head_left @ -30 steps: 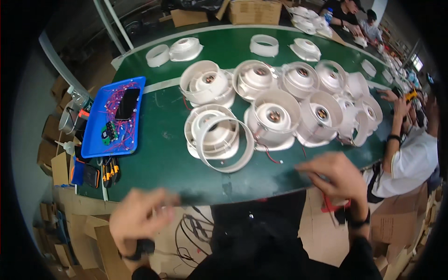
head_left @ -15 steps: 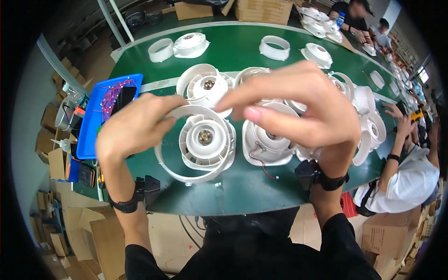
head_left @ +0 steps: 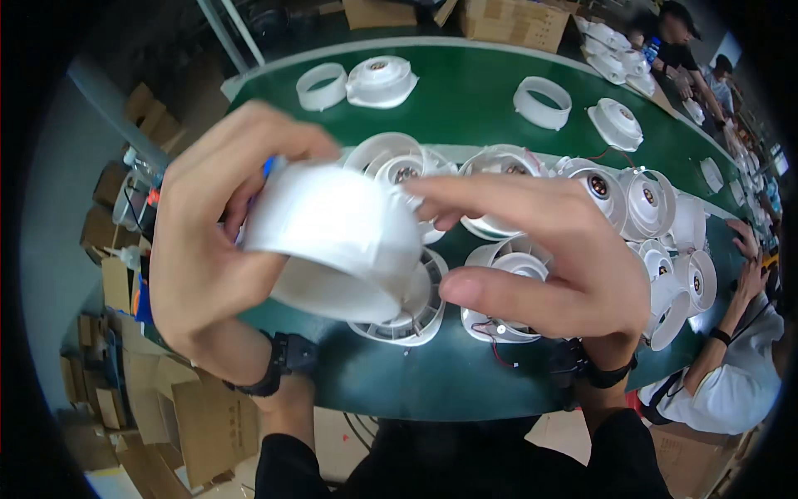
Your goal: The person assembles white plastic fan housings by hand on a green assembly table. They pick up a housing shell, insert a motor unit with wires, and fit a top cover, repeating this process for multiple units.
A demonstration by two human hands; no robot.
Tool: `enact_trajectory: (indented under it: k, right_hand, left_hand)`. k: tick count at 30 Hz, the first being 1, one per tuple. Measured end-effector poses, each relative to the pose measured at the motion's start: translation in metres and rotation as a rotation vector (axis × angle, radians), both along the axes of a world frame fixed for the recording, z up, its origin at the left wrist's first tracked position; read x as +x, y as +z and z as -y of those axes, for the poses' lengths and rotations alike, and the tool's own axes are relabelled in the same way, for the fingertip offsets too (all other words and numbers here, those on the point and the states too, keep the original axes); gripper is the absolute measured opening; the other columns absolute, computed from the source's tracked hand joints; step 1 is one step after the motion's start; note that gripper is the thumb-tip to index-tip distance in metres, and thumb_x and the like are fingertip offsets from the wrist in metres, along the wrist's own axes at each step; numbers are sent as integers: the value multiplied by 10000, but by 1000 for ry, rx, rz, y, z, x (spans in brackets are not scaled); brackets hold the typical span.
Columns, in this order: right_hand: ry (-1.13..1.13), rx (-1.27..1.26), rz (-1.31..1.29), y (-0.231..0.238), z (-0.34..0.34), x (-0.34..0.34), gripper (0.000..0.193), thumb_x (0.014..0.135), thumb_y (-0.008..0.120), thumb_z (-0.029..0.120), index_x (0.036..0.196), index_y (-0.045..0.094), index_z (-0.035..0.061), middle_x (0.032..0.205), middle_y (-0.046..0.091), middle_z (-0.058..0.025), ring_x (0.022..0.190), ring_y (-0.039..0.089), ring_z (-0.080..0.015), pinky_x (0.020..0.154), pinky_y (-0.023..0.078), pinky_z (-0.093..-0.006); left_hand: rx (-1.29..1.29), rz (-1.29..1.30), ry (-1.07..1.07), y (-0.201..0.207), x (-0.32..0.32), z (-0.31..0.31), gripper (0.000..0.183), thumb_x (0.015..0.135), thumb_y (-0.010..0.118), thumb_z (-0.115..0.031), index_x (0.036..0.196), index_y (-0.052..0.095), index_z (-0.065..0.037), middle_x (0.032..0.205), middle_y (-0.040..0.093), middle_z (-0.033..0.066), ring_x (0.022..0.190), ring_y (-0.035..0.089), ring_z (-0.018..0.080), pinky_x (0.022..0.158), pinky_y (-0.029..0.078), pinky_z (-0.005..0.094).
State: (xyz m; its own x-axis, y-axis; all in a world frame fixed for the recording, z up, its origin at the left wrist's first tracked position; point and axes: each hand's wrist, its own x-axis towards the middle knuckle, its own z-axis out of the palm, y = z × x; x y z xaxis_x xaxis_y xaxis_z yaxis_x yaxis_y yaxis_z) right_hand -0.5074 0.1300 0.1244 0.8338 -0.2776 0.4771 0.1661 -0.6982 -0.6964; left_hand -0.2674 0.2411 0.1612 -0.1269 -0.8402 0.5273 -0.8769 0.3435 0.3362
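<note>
Head view: the wide white plastic ring [head_left: 332,241] is held up close to the camera, above the green-topped workbench [head_left: 465,91], tilted with its open side facing down and right. The left hand [head_left: 208,241] wraps its outer wall, fingers curled shut around it. The right hand [head_left: 540,258] pinches the opposite rim, thumb below, fingers fairly extended. Advisable: keep an even two-sided grip to avoid distorting the thin wall. White round fan housings [head_left: 507,291] lie below.
</note>
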Motion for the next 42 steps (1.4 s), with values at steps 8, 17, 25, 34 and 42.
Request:
enact_trajectory:
  k: [8, 17, 25, 34, 42]
  right_hand:
    - [-138, 333, -73, -12, -29, 33, 882, 710, 728, -37, 1489, 315, -15, 1115, 674, -120, 1017, 654, -171, 862, 501, -278]
    - [-452, 446, 173, 2, -29, 23, 728, 763, 636, 241, 1386, 459, -91, 662, 422, 17, 508, 467, -54, 471, 431, -196]
    - [-341, 497, 556, 11, -18, -1, 547, 922, 557, 168, 1381, 438, -104, 757, 364, 21, 637, 357, -60, 563, 357, -222]
    - [-178, 592, 756, 6, -3, -16, 172, 975, 549, 133, 870, 462, 27, 811, 410, 1, 697, 395, -95, 599, 383, -261]
    - [-130, 569, 828, 15, -19, -10, 270, 913, 600, 65, 1158, 527, -24, 780, 499, -16, 674, 474, -109, 601, 421, -275]
  left_hand:
    - [-46, 197, -205, -7, 8, 17, 417, 630, 654, -89, 1032, 677, 22, 1067, 664, 74, 630, 393, 74, 549, 291, 213]
    - [-78, -69, 22, -8, -24, 24, 570, 723, 819, -189, 1214, 620, 19, 1101, 665, 84, 715, 549, 95, 600, 463, 219]
    - [-85, -761, -284, -22, -30, 27, 762, 787, 745, -212, 1429, 419, 36, 1230, 614, 172, 918, 633, 188, 731, 515, 284]
    - [487, 13, -121, -30, -26, 12, 1021, 736, 807, -352, 1504, 254, 30, 1149, 644, 254, 1001, 669, 318, 758, 560, 372]
    - [285, 278, -165, -84, -84, -23, 687, 686, 845, -287, 1308, 575, -181, 1434, 441, 199, 1268, 501, 424, 1043, 446, 481]
